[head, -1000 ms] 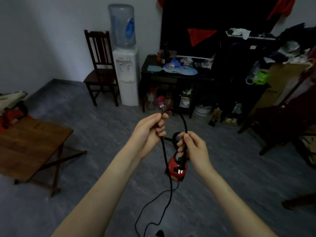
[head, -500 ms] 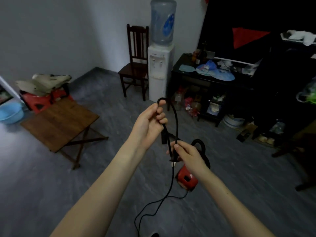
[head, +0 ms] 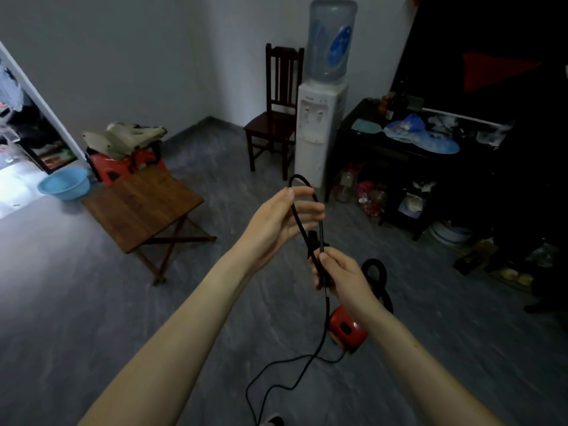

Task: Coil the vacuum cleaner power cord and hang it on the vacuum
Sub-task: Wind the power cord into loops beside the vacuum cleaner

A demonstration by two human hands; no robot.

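From the head view, the left hand (head: 278,219) sits mid-frame with palm up and fingers loosely spread, a small loop of the black power cord (head: 323,333) draped over it, arching just above the fingertips. Lower right of it, the right hand (head: 341,276) is closed, pinching both strands of that loop together. From there the cord drops toward the bottom of the frame and trails across the grey floor (head: 92,302). The red vacuum (head: 347,330) rests on the floor just below the right wrist. A wooden folding surface (head: 138,207) stands at centre left, a water dispenser (head: 319,118) near the top.
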